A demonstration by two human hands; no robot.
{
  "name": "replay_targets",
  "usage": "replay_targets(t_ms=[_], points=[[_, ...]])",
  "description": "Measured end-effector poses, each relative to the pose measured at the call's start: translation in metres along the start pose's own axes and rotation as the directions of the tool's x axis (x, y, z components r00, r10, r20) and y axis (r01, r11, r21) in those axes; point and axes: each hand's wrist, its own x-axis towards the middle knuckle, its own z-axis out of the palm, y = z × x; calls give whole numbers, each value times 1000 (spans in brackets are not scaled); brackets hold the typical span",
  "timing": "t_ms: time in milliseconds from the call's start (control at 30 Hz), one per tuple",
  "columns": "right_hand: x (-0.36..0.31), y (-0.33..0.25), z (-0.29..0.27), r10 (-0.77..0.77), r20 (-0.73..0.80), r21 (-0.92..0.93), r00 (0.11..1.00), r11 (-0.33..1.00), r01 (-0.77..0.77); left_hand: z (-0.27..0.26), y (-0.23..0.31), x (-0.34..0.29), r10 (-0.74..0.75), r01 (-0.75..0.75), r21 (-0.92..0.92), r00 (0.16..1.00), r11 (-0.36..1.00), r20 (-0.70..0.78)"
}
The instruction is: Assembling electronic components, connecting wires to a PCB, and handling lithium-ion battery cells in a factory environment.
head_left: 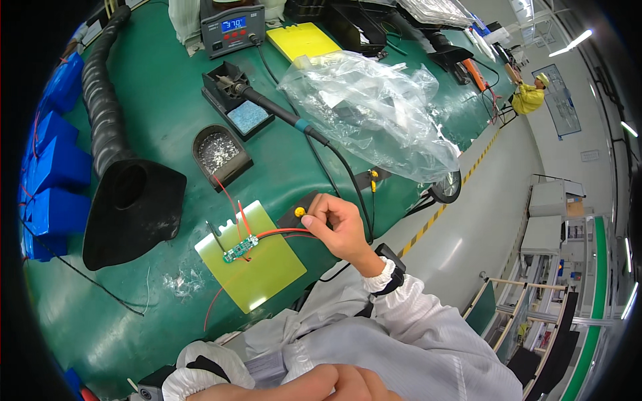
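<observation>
My right hand [338, 227] is closed in a pinch, with a small yellow connector [299, 212] at the tips of thumb and forefinger. Red and black wires [284, 232] run from beneath this hand to a small green circuit board [241, 248]. The board lies on a yellow-green plate [267, 277], with more loose red and black leads sticking out of it. Close to the camera at the lower edge is my left hand [334, 384], away from the board. Its fingertips are cut off by the frame, so what it holds, if anything, is hidden.
Beyond the plate stand a solder-waste tray [242, 164], a soldering iron [274, 107] in its holder and its station [233, 30]. A black fume hose [127, 200] and blue bins [60, 167] line the left. Clear plastic bags [374, 107] lie right; a person [528, 97] sits farther off.
</observation>
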Motion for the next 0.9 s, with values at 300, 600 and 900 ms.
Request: replay_targets(t_ms=[300, 600, 900], points=[[1, 3, 1, -31, -11, -6, 999, 1000, 31, -13, -7, 6, -3, 3, 3, 1000, 1000, 19], [2, 2, 0, -39, -21, -24, 999, 999, 39, -39, -7, 15, 34, -37, 73, 999, 997, 40], [0, -3, -3, 40, 42, -45, 998, 998, -38, -47, -20, 11, 297, -280, 196, 953, 940, -59]])
